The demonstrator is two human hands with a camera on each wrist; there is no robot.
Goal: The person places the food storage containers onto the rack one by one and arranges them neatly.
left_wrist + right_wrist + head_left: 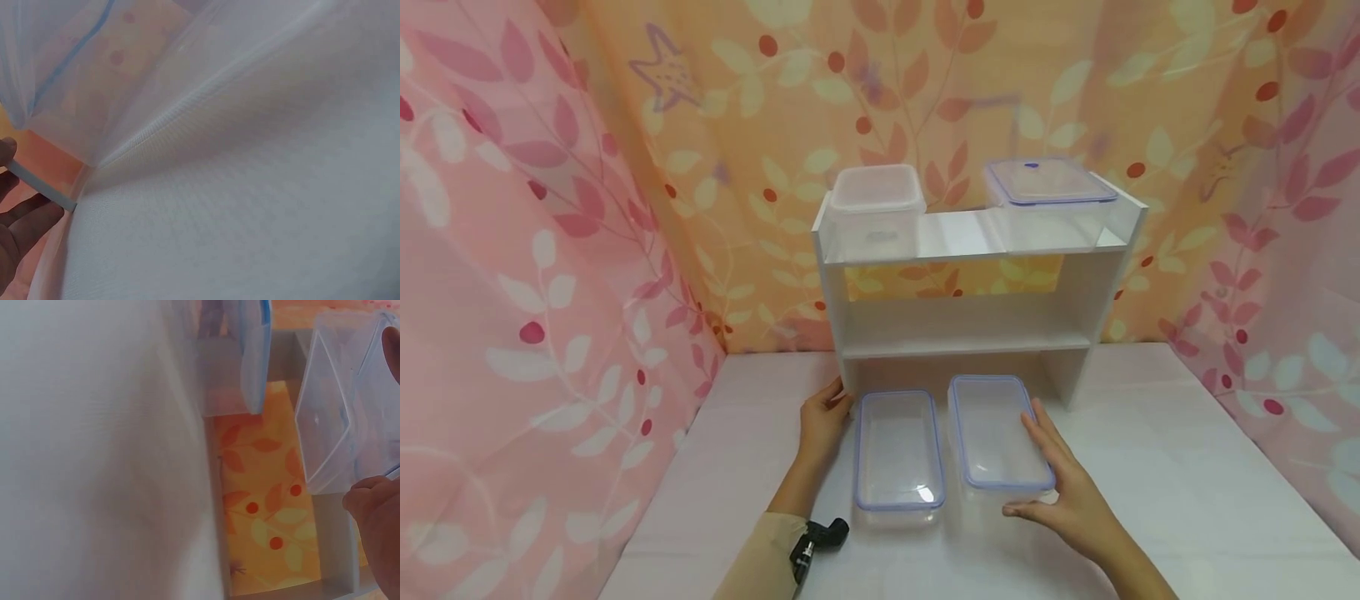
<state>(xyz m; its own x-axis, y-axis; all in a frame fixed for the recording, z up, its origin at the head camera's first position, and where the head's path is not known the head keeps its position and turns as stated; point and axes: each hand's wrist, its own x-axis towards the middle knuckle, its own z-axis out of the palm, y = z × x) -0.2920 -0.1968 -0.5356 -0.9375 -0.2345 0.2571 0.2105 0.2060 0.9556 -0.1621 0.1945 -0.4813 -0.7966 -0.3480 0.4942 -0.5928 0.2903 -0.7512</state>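
My left hand (823,423) pinches the lower front edge of the white shelf's left side panel (837,333). In the left wrist view, the thumb and fingers lie on either side of that panel edge (41,186). My right hand (1067,498) holds a clear plastic food container (1000,429) with a blue-rimmed lid, thumb at the front and fingers along the right side. The right wrist view shows this container (325,419) raised off the table. Beside it, a similar container (898,450) sits on the table, right of my left hand.
The white two-tier shelf (962,325) stands at the back of the white table (737,417). On its top are a white-lidded container (877,208) at left and a larger purple-rimmed one (1052,204) at right. Patterned curtains (760,108) enclose the back and sides.
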